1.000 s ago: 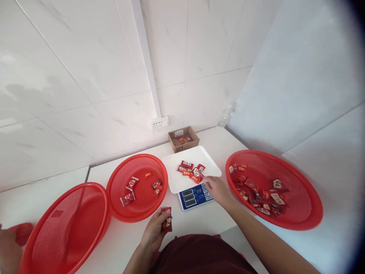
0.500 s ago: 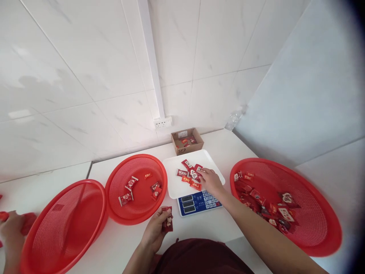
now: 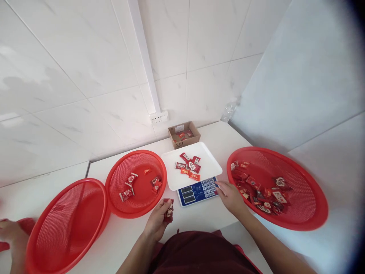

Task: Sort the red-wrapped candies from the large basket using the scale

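My left hand (image 3: 158,222) is shut on a small red packet (image 3: 168,211) just in front of the middle red basket (image 3: 114,179). My right hand (image 3: 230,196) hovers over the table beside the blue keypad of the scale (image 3: 196,191), fingers loosely curled and holding nothing. On the scale's white tray (image 3: 212,167) lie several red candy packets (image 3: 188,170). The middle basket holds a few packets (image 3: 129,186).
A large red basket (image 3: 308,213) on the right holds several packets. Another large red basket (image 3: 65,224) stands at the left, with another person's hand (image 3: 11,234) beyond it. A small cardboard box (image 3: 183,135) and a wall socket (image 3: 159,117) are at the back.
My right hand has drawn back from the packets on the scale tray to the table beside the keypad. My left hand has kept its packet.
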{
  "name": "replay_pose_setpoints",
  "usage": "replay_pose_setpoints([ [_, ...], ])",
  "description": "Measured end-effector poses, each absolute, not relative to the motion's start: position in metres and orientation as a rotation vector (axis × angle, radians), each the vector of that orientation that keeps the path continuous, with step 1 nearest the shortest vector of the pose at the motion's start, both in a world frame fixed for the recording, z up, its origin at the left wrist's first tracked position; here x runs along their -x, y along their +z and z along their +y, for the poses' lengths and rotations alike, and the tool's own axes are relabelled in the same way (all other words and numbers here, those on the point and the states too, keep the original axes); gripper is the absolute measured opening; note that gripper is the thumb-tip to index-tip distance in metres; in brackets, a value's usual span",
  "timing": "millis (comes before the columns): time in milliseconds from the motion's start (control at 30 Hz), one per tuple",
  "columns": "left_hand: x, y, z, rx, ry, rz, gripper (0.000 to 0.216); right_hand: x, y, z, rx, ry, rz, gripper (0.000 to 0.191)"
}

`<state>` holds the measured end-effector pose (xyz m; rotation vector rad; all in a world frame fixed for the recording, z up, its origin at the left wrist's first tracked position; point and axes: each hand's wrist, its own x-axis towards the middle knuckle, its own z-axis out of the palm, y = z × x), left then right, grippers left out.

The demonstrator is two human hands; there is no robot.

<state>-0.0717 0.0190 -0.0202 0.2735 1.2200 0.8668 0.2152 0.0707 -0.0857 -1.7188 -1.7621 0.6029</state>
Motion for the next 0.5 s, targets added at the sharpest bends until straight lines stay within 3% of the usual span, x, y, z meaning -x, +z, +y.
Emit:
replay_pose_setpoints([
  [100, 0.067, -0.018, 0.013, -0.39, 0.8, 1.218, 0.04, -0.2, -0.074, 0.043, 1.767, 1.029, -1.506, 0.032],
  [267, 0.057, -0.011, 0.0, -0.661, 0.708, 1.183, 0.084, -0.146, -0.041, 0.009, 1.524, 1.885, -1.013, 0.04],
  [400, 0.051, -0.004, -0.01, -0.782, 0.609, 1.066, 0.098, -0.115, -0.021, -0.001, 1.276, 2.038, -1.112, 0.035],
  [500, 0.052, -0.007, -0.012, -0.86, 0.567, 1.076, 0.091, -0.108, -0.019, -0.001, 1.25, 2.009, -1.17, 0.033],
])
